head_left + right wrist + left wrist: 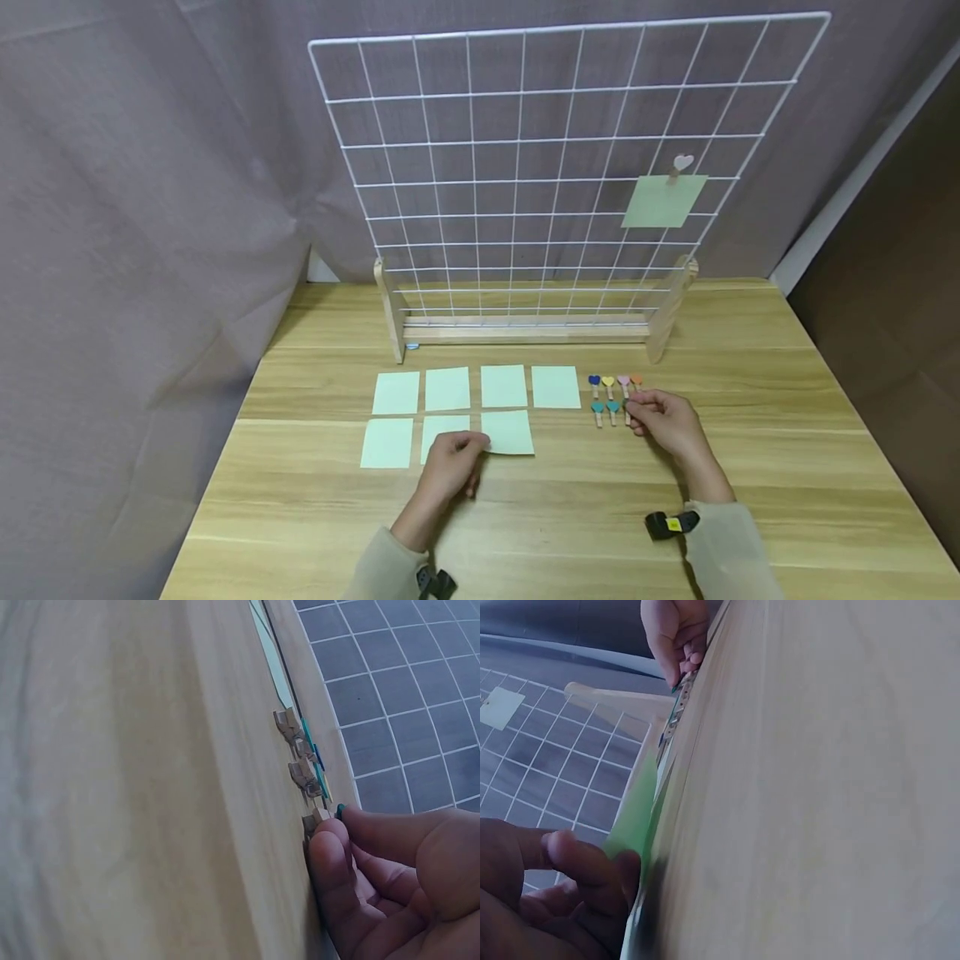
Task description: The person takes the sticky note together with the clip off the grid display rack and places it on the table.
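My left hand (450, 464) pinches the left edge of a pale green paper note (510, 432), the rightmost in the front row. In the left wrist view this note (635, 814) stands tilted above the tabletop by the fingers. On the right, thumb and fingertips of my right hand (670, 423) pinch a small wooden clothespin (321, 816) with a dark green end, at the front right of a group of heart-topped clothespins. Two teal-heart clothespins (612, 408) lie just left of it. Behind them lie ones with blue, yellow, pink and orange tops, the orange clothespin (637, 381) nearest the right hand.
A white wire grid (495, 158) stands in a wooden base (525, 333) at the table's back. On its right side a white-heart clothespin (681, 164) holds a green note (665, 202). Several more notes (396, 392) lie in two rows. Grey cloth (150, 250) hangs behind and left.
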Available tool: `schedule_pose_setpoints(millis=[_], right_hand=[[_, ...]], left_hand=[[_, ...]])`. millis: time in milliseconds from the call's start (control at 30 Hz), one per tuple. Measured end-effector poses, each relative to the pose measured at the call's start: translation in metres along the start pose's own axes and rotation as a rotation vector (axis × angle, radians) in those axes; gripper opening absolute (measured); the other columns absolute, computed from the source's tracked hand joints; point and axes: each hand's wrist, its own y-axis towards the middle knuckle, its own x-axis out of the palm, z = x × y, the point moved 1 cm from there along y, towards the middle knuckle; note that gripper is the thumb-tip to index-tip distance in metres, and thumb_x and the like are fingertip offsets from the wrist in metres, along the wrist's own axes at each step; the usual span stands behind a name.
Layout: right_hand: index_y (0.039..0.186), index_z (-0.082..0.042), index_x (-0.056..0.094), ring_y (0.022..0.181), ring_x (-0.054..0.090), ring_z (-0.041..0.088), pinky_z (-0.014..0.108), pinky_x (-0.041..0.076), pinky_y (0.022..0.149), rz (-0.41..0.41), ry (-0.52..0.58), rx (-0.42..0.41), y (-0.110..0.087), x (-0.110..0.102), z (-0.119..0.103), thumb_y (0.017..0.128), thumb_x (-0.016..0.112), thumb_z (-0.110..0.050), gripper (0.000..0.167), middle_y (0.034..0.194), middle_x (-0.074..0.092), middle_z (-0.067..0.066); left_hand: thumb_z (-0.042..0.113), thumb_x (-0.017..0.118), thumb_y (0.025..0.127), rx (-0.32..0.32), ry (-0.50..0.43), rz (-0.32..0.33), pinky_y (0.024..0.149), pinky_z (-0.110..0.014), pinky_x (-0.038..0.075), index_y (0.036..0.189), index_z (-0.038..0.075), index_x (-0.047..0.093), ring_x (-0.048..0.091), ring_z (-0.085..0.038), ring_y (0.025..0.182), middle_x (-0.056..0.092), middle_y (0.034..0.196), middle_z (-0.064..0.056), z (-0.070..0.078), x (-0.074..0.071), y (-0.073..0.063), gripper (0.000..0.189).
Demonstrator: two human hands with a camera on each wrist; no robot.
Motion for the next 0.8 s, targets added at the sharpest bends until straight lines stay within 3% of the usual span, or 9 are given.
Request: schedule_pose_setpoints(millis=[267,533,733,800], right_hand=[[0.121,0.015,0.061,0.071,0.068,0.009,0.025,0.061,0.064,0.032,-0.032,-0.029,0.0005,0.0011,0.0041,0.1,0.07,-0.002,0.028,0.091,0.072,0.012],[0.113,0.013,0.06,0.069,0.068,0.009,0.025,0.061,0.062,0.06,-0.04,-0.035,0.0017,0.0022,0.0027,0.099,0.072,-0.002,0.024,0.086,0.069,0.011],[0.114,0.011,0.06,0.07,0.068,0.01,0.026,0.061,0.061,0.069,-0.042,-0.039,0.003,0.002,0.0026,0.101,0.069,-0.003,0.021,0.087,0.068,0.011],[0.115,0.012,0.06,0.07,0.068,0.01,0.025,0.061,0.062,0.071,-0.037,-0.048,0.0031,0.0018,0.0022,0.101,0.069,-0.003,0.022,0.088,0.068,0.011]], left_hand=[[0.018,0.062,0.104,-0.01,0.072,-0.06,0.037,-0.022,0.037,0.11,-0.006,0.077,0.039,-0.008,0.033,0.043,0.042,0.005,0.0036,-0.0013,-0.0008,0.029],[0.026,0.063,0.105,-0.023,0.176,-0.049,0.04,-0.021,0.033,0.11,-0.002,0.079,0.036,-0.007,0.041,0.043,0.05,0.008,0.0076,-0.0033,-0.0004,0.032],[0.025,0.063,0.105,-0.017,0.177,-0.051,0.04,-0.022,0.033,0.111,-0.002,0.079,0.036,-0.008,0.041,0.042,0.051,0.007,0.0079,-0.0044,0.001,0.032],[0.024,0.063,0.105,-0.007,0.189,-0.046,0.043,-0.023,0.036,0.111,-0.001,0.079,0.039,-0.009,0.045,0.051,0.056,0.004,0.0083,-0.0049,0.0017,0.031]])
